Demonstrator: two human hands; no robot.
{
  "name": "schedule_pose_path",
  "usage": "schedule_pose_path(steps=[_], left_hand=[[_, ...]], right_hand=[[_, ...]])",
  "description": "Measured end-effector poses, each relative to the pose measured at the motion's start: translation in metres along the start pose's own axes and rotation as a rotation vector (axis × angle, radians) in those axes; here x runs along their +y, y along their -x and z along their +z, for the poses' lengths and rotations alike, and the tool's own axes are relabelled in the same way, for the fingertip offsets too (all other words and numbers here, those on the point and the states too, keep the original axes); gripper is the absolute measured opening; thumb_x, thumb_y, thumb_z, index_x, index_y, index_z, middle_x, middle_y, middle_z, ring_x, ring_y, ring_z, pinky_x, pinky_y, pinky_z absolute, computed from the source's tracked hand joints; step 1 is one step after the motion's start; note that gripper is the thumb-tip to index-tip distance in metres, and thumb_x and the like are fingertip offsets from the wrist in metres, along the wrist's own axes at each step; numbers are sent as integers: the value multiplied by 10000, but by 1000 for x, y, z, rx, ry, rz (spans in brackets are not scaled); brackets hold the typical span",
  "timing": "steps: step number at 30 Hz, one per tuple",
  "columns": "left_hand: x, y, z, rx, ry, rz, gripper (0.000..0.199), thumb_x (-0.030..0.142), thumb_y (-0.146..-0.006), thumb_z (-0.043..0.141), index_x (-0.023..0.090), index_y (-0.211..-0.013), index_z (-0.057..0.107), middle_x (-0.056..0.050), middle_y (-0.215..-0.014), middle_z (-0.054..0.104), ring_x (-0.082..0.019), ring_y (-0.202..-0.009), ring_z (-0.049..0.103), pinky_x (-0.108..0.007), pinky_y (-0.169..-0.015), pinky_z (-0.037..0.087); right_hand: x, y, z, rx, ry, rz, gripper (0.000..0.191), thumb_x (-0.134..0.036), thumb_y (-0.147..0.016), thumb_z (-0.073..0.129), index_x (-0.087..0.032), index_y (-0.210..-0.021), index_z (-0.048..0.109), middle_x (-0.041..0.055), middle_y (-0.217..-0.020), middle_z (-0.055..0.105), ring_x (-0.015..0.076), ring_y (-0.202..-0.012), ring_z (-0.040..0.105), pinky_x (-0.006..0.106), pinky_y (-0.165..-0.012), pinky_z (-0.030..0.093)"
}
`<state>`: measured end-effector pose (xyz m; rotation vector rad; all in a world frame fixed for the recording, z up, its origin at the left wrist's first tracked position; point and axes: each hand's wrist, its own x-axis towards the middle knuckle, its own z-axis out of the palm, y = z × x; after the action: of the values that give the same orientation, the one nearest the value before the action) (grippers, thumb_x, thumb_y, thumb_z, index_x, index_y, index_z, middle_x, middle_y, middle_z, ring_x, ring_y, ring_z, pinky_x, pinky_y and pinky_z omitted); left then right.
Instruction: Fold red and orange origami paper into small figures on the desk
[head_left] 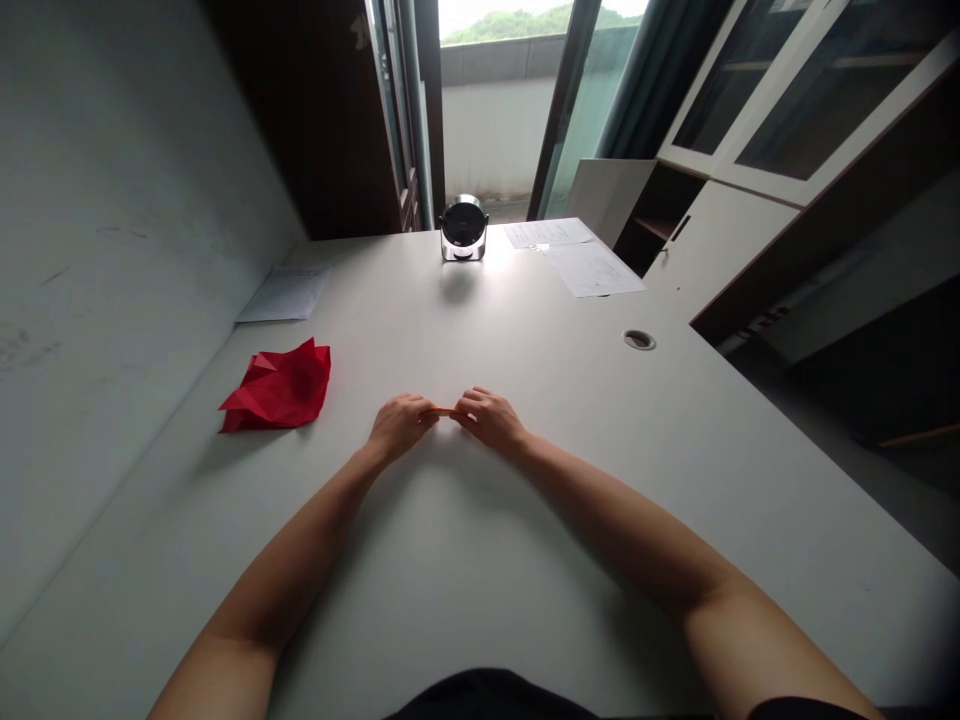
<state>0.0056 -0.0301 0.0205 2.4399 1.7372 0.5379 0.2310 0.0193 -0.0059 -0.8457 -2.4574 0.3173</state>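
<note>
Though largely covered, pinched at opposite ends by left hand [403, 424] and right hand [491, 419], both nearly closed: slim orange strip [445, 411], over white desk [450, 570]. Likely light, bendable, easily creased; best taken by the ends, gently.

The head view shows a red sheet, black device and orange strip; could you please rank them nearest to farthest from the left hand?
1. Orange strip, held by the left hand.
2. Red sheet, on the left.
3. Black device, far ahead.
</note>
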Motion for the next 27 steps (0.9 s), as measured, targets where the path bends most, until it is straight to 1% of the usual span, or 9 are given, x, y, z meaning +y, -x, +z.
schedule_pose_path(steps=[4,8,10,13,16,20,22,25,27], left_hand=[[2,2,2,-9,-6,-11,213,336,-957,536,270,-888,726,-19,-862,717,-184,-759,616,-289,-621,364],[-5,1,-1,6,60,-25,239,375,-943,546,271,-853,741,-29,-851,726,-182,-705,611,-291,-594,341],[-13,-1,-4,2,154,-63,252,401,-933,553,271,-853,753,-26,-832,734,-178,-680,608,-285,-599,356],[-28,-2,-8,-30,348,-155,264,403,-917,549,262,-873,767,-11,-782,738,-169,-662,614,-270,-622,402],[-37,-3,-7,-52,508,-210,307,437,-902,544,234,-896,774,-18,-785,746,-174,-686,635,-263,-635,438],[-42,-3,2,16,645,-254,321,468,-869,588,200,-884,764,-38,-788,745,-187,-723,657,-271,-667,475],[-43,-3,6,42,707,-269,316,472,-853,617,190,-881,758,-43,-779,737,-188,-734,661,-276,-685,488],[-45,-4,11,76,820,-286,347,495,-832,656,170,-912,748,-54,-781,727,-179,-731,658,-284,-707,507],[-48,-5,12,127,883,-316,383,521,-820,672,156,-919,733,-61,-788,719,-172,-727,658,-287,-714,518]], right_hand=[[-5,0,-3,18,26,-32,261,-371,-1030,488,-220,-911,664,59,-937,669,177,-884,534,278,-710,379],[-5,-1,-10,4,20,-34,279,-381,-1041,457,-229,-918,656,49,-912,680,179,-859,532,285,-714,376],[-3,-1,-13,-2,14,-18,275,-379,-1041,457,-228,-919,652,49,-903,685,181,-857,536,285,-710,373],[0,0,-13,13,1,31,256,-355,-1036,475,-223,-908,652,44,-873,681,178,-845,542,277,-700,372],[1,2,-9,29,-28,57,229,-328,-1024,501,-219,-903,662,39,-846,675,170,-832,555,263,-706,377],[2,4,-6,111,-113,110,193,-304,-1014,509,-224,-958,675,32,-873,690,156,-801,586,250,-726,392],[4,5,-7,146,-149,146,197,-299,-1012,504,-223,-961,679,26,-872,697,146,-762,593,244,-712,396],[11,4,-11,157,-146,178,194,-299,-993,524,-217,-926,687,20,-829,698,142,-706,583,241,-681,395],[20,3,-16,179,-118,208,195,-303,-976,536,-212,-906,694,22,-795,698,144,-682,576,245,-672,395]])
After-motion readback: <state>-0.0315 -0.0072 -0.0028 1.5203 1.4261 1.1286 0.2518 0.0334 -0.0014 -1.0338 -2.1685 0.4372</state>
